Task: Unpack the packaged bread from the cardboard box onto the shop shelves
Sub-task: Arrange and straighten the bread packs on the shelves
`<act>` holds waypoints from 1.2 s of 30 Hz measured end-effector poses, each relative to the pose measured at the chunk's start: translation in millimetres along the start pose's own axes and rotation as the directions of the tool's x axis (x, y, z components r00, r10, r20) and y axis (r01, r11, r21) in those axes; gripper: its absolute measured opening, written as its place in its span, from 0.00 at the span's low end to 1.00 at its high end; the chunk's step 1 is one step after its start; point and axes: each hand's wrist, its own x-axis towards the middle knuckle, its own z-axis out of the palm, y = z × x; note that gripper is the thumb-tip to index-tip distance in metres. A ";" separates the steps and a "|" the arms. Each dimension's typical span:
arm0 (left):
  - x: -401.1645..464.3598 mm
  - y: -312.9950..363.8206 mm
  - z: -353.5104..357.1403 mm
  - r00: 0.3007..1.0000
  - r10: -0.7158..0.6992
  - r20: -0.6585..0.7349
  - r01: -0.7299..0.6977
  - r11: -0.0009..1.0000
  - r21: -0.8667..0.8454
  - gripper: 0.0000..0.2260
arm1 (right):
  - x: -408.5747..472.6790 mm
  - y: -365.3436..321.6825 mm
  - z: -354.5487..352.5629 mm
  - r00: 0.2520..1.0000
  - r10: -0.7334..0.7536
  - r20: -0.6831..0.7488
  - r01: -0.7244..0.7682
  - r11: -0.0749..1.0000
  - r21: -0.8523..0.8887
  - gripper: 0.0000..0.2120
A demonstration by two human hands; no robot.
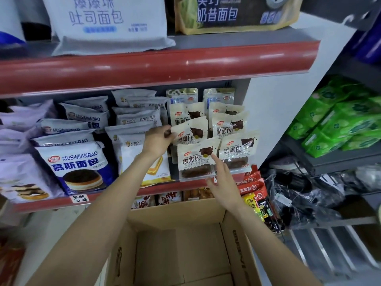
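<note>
**Left hand has the packet; the gap lies just beyond its fingertips**

The left hand is curled around the left edge of a cream bread packet, thumb and fingers pinching it, so the packet extends away from the hand to that hand's right, its long axis running sideways and slightly tilted up. It sits in the second row of the same cream packets, leaning on the ones behind it and above the front packet.

The right hand is lower and nearer the person, fingers straight and spread, holding nothing. Its fingertips reach the right edge of the front packet, apparently steadying it; whether they truly touch is hard to tell.

The cardboard box stands open below both forearms, and the part of its inside that shows holds no packets, so the unpacking looks close to finished.

The coming move probably turns on seating the held packet upright: the left hand is the nearer one and must push it away from itself and down into the row on the middle shelf, whose red rail runs just below the right hand. Tipping the front packet off the rail is the risk.
</note>
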 end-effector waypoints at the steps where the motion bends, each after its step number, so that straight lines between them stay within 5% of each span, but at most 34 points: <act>1: -1.8 -0.2 1.4 1.000 -0.004 -0.005 0.004 1.000 -0.012 0.09 | 0.2 0.0 0.1 1.000 0.002 -0.001 -0.002 1.000 0.002 0.33; 13: -2.5 5.8 3.9 0.985 -0.019 -0.170 0.019 1.000 -0.004 0.11 | 1.3 2.3 -0.1 1.000 0.006 -0.003 -0.006 1.000 0.019 0.33; 24: -4.7 6.0 8.6 0.999 -0.041 -0.008 0.040 0.991 -0.129 0.12 | 0.7 0.0 -2.2 0.999 0.026 0.023 -0.027 0.999 0.029 0.33; 26: -8.6 8.4 7.7 0.988 -0.110 0.112 0.140 0.938 -0.316 0.18 | 0.5 -0.1 -2.2 0.999 0.025 0.025 -0.026 0.999 0.030 0.33; 29: -18.6 12.1 14.7 0.943 -0.231 0.239 0.331 0.724 -0.605 0.24 | 0.4 -0.3 -2.4 0.999 0.027 0.031 -0.028 0.999 0.032 0.33; 36: -41.4 9.8 26.8 0.907 -0.242 0.345 0.422 0.526 -0.739 0.26 | 0.9 -2.1 -3.9 0.999 0.030 0.041 -0.032 0.999 0.030 0.33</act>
